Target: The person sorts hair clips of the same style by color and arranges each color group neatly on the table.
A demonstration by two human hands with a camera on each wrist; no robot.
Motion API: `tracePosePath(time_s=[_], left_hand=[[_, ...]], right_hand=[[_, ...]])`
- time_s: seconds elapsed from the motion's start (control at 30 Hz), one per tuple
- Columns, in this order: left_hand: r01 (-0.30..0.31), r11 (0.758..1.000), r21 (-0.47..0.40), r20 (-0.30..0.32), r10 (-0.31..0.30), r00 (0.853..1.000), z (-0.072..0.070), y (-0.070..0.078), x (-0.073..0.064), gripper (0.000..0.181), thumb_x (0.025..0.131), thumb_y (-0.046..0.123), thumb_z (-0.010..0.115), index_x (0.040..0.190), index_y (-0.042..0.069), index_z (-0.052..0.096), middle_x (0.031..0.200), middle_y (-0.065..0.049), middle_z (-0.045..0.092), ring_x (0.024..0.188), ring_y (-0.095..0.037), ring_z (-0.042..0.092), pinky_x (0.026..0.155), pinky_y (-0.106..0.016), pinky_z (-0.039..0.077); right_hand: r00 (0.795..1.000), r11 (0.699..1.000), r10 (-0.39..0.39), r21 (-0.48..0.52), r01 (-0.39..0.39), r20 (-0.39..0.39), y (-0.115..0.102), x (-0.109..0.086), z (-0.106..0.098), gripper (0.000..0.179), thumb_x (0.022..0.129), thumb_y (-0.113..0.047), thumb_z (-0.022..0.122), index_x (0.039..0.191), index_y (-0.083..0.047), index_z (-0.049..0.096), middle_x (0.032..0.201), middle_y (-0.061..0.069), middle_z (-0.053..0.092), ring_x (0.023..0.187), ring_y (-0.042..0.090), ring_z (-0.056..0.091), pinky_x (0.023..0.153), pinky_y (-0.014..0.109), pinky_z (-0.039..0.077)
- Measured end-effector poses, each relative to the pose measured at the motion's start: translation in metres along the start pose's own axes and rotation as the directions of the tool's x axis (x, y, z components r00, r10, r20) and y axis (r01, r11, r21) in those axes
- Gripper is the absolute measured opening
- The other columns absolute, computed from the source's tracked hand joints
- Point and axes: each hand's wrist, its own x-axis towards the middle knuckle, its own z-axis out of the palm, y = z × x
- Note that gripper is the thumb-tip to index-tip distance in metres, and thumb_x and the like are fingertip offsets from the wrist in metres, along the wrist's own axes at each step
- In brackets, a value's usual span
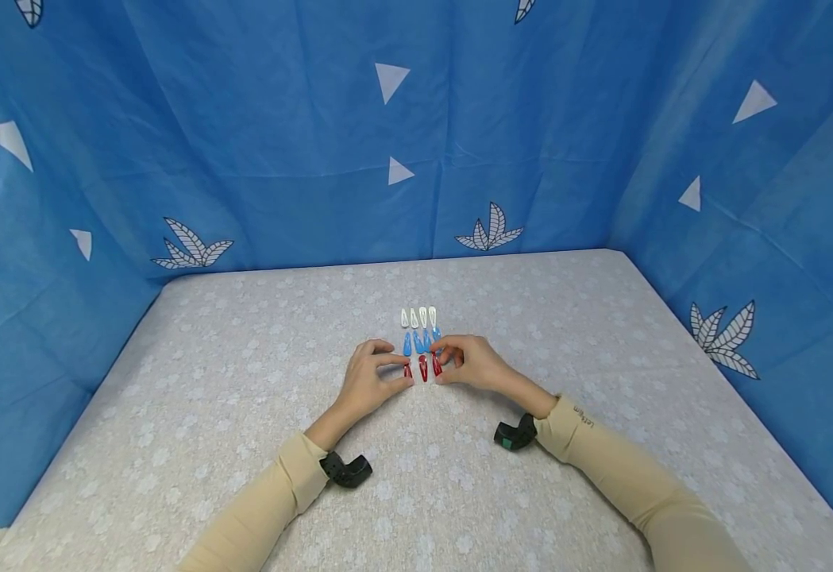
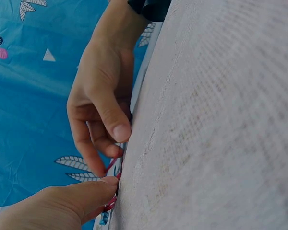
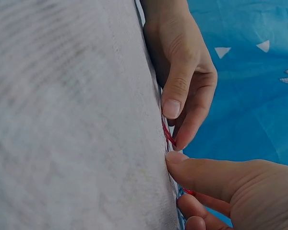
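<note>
Snap hair clips lie in three rows on the table: white clips point(image 1: 423, 317) at the back, blue clips point(image 1: 418, 342) in the middle, red ones nearest me. My left hand point(image 1: 371, 377) holds the leftmost red hair clip point(image 1: 407, 371) end to end between thumb and index finger. At the other end of the row, my right hand point(image 1: 476, 363) has thumb and index finger at the two ends of another red hair clip point(image 1: 437, 365). Between the hands a third red clip point(image 1: 423, 368) lies untouched. The right fingers partly cover the rightmost blue clip.
A pale floral cloth covers the table point(image 1: 416, 485). Blue curtains point(image 1: 316, 135) with white triangles and leaf prints hang behind and at both sides. Black wrist cameras point(image 1: 348, 470) are strapped below the beige sleeves.
</note>
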Motion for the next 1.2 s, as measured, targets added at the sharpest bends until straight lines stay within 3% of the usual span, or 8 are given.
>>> tracePosePath(time_s=[0.57, 1.2], left_hand=[[0.022, 1.0, 0.002, 0.002, -0.022, 1.0, 0.0006, -0.0019, 0.0003, 0.034, 0.073, 0.023, 0.086, 0.103, 0.009, 0.078, 0.12, -0.016, 0.059, 0.116, -0.034, 0.05, 0.099, -0.053, 0.038], [0.009, 1.0, -0.009, -0.004, -0.009, 1.0, 0.0004, 0.0001, 0.0017, 0.034, 0.073, 0.022, 0.086, 0.103, 0.009, 0.078, 0.12, -0.016, 0.059, 0.115, -0.035, 0.05, 0.099, -0.054, 0.038]], right_hand=[[1.0, 1.0, 0.011, -0.028, -0.011, 0.026, -0.0006, 0.0003, -0.0003, 0.047, 0.076, -0.014, 0.085, 0.119, -0.004, 0.068, 0.09, 0.004, 0.066, 0.063, 0.009, 0.047, 0.057, 0.022, 0.041], [1.0, 1.0, 0.016, 0.014, -0.016, 0.012, -0.0023, -0.0025, -0.0034, 0.052, 0.077, -0.016, 0.084, 0.123, -0.003, 0.065, 0.092, 0.005, 0.066, 0.067, 0.01, 0.051, 0.06, 0.023, 0.044]])
